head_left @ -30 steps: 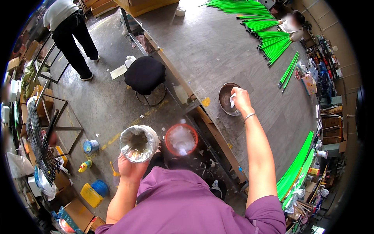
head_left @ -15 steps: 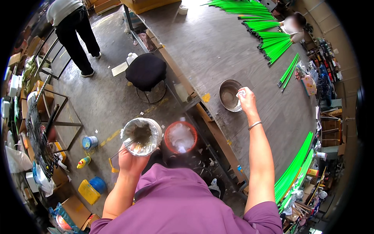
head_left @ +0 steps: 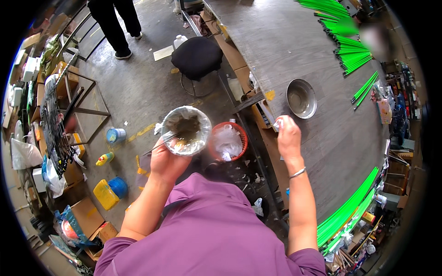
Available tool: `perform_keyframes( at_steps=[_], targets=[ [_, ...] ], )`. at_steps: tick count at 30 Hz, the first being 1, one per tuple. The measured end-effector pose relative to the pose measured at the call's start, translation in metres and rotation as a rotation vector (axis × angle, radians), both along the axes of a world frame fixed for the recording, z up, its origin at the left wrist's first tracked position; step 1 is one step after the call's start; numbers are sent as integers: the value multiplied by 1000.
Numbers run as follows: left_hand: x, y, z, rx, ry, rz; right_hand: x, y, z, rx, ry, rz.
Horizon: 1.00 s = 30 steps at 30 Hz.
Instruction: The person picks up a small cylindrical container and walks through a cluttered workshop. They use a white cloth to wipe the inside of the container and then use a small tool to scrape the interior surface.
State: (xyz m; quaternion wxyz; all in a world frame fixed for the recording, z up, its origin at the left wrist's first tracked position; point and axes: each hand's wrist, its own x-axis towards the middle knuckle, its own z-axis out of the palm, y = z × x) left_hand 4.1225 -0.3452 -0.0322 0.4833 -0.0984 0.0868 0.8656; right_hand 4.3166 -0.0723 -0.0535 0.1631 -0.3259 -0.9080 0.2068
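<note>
My left hand (head_left: 169, 164) grips a round white tub (head_left: 208, 123) lined with clear plastic, held above the floor. Its inside is smeared with something murky, greyish-brown. A thin rod (head_left: 154, 148) leans out over the tub's rim beside my fingers. At the table's left edge, my right hand (head_left: 291, 140) is closed in a pinch on a small white wad (head_left: 278, 123), perhaps tissue; most of it is hidden by the fingers. Just beyond that hand, a metal bowl (head_left: 314, 108) stands on the table, with a dull residue on its bottom.
A red basket (head_left: 244, 140) of crumpled white plastic stands beside the tub. Past it is a black stool (head_left: 197, 56). Bundles of green rods (head_left: 347, 209) lie along the grey table (head_left: 271, 50). One person (head_left: 115, 27) stands at the far left; another is beside the far rods.
My right hand has come out of the bowl and moved left to the table edge, still pinching the white wad. The whole view has shifted; the tub stays in my left hand.
</note>
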Motion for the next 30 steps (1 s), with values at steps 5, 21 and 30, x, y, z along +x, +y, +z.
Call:
perform_keyframes(
  at_steps=[5, 21, 30],
  targets=[
    [7, 6, -2, -22, 23, -60, 8, -40, -53, -51, -191, -32],
    [17, 37, -9, 216, -71, -156, 22, -59, -39, -406, -258, -297],
    [23, 67, -21, 115, -4, -143, 7, -97, 3, -955, 675, -342]
  ],
)
